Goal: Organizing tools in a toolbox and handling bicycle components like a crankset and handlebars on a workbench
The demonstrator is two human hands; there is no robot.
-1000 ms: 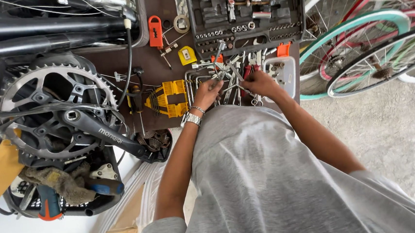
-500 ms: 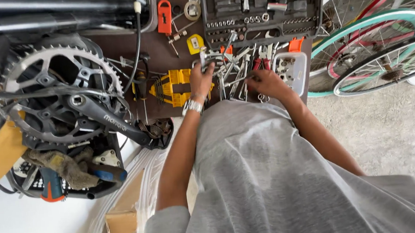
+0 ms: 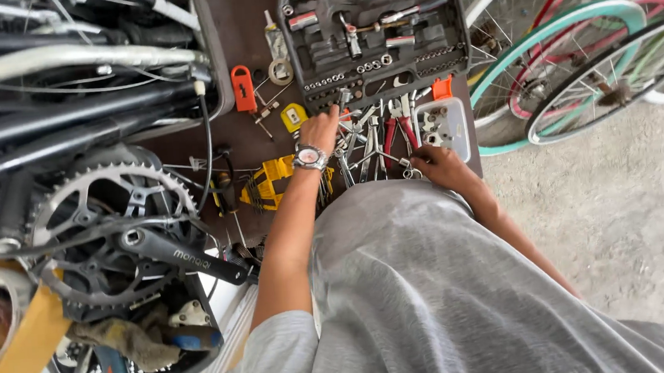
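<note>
A pile of metal wrenches [image 3: 364, 149] and red-handled pliers [image 3: 400, 131] lies on a brown bench, just below an open black socket set case [image 3: 376, 35]. My left hand [image 3: 320, 130], with a watch on its wrist, reaches into the left side of the pile; its fingertips touch tools at the case's lower edge, and what they grip is hidden. My right hand [image 3: 435, 164] rests on the right side of the pile, fingers curled around the end of a wrench [image 3: 407, 169].
A small clear parts box [image 3: 444, 124] sits right of the pile, yellow hex keys [image 3: 269, 184] left of it. A bicycle chainring and crank [image 3: 110, 241] and frame tubes fill the left. Bicycle wheels [image 3: 572, 60] lean at the right on a concrete floor.
The view has tilted, so the bench sits lower in the picture. My left hand has moved up to the socket case edge. My right hand has shifted to the pile's right side.
</note>
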